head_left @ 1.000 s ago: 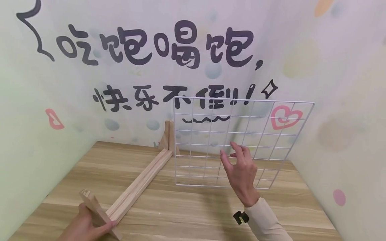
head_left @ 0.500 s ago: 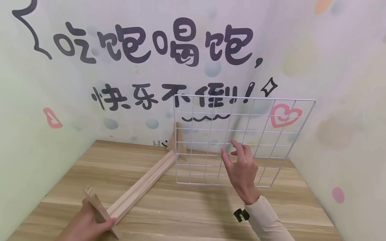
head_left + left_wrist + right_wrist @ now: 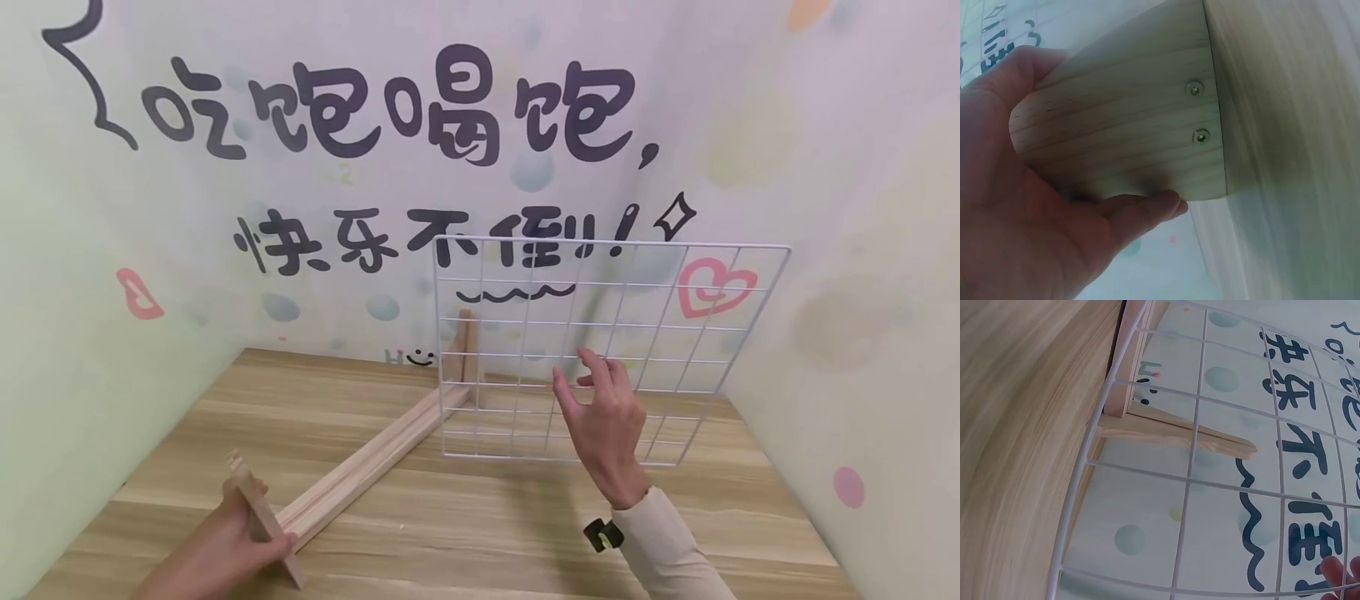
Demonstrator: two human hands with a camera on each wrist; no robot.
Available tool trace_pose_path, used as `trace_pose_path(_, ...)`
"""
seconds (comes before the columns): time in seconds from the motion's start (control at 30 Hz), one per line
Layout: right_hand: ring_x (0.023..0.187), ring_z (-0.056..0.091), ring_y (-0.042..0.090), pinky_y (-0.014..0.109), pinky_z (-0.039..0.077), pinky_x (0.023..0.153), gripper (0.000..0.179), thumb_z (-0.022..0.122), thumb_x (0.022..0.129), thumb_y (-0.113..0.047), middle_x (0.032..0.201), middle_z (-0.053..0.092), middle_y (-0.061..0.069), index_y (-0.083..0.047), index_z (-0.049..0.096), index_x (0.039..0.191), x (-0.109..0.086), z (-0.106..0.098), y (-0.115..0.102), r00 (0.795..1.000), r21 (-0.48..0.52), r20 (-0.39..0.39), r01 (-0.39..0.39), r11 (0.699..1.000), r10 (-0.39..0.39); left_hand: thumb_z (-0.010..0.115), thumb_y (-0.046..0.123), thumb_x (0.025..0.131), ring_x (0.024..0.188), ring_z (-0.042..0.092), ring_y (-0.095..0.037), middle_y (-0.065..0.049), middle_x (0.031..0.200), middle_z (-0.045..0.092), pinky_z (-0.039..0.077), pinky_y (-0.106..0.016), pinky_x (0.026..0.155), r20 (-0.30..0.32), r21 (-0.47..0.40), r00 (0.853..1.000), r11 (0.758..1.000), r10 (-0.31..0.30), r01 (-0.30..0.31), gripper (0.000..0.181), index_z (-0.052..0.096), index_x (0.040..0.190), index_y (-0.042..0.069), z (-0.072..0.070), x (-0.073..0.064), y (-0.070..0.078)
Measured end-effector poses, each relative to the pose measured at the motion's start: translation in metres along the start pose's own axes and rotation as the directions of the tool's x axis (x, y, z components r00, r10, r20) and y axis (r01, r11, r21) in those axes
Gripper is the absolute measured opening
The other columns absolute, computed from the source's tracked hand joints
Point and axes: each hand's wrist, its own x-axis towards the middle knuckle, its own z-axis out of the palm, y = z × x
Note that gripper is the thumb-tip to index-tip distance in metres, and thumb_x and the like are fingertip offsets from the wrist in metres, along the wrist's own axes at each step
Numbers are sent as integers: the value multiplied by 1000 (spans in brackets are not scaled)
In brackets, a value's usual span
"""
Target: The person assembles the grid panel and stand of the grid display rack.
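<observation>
My left hand [image 3: 225, 537] grips the near end piece [image 3: 262, 517] of a pale wooden stand, thumb on one edge and fingers on the other. Two screws [image 3: 1201, 136] show on that piece in the left wrist view. A grooved wooden rail [image 3: 375, 450] runs diagonally to the far upright end piece [image 3: 1172, 434], partly behind the grid. My right hand [image 3: 606, 429] holds a white wire grid panel [image 3: 525, 239] by its inner wires, raised on edge and leaning. Its left edge overlaps the stand's far end in the head view. Right fingertips [image 3: 1332, 572] show at the right wrist view's lower corner.
The wood-grain table [image 3: 465, 533] meets a pale wall [image 3: 360, 183] behind, with dark lettering and coloured spots. Further walls close in at left and right. A black band or device [image 3: 602, 535] sits at my right sleeve.
My left hand has shifted the wooden stand to the right, so its far end now lies behind the grid's left edge. The right hand and grid have hardly moved.
</observation>
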Motion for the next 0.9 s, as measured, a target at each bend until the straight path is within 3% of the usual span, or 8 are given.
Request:
trace_pose_path(0.1,68,71,25,24,36,41,40,83,77,-18,96,68,18,-4,69,112,0,0,1,1000,2,-4,-6,1000,6,77,31,80,104,59,-40,-36,129,48,51,-56,86,-14,-10,1000,1000,27,-27,80,27,127,-10,0,2,-1)
trace_pose_path(0.33,68,71,26,23,34,41,42,85,75,-17,96,68,17,-4,69,112,0,-1,1,1000,7,-16,-5,1000,6,80,30,79,101,62,-36,-31,124,54,53,-52,82,-51,-18,996,998,66,-67,75,28,121,-4,0,9,-2)
trace_pose_path(0.53,68,71,26,26,37,40,41,84,76,-16,95,69,18,-4,69,112,0,-1,2,1000,-3,-10,-7,1000,7,80,32,81,98,62,-30,-25,114,61,53,-42,77,-37,-26,995,995,97,-98,72,29,121,1,-2,18,-2)
trace_pose_path(0.9,68,71,26,26,37,41,41,84,77,-17,96,69,17,-4,70,113,1,0,3,1000,-4,-13,-22,1000,22,79,29,80,104,61,-32,-23,119,61,52,-46,83,-49,-53,985,985,162,-165,69,34,125,2,-4,38,-3)
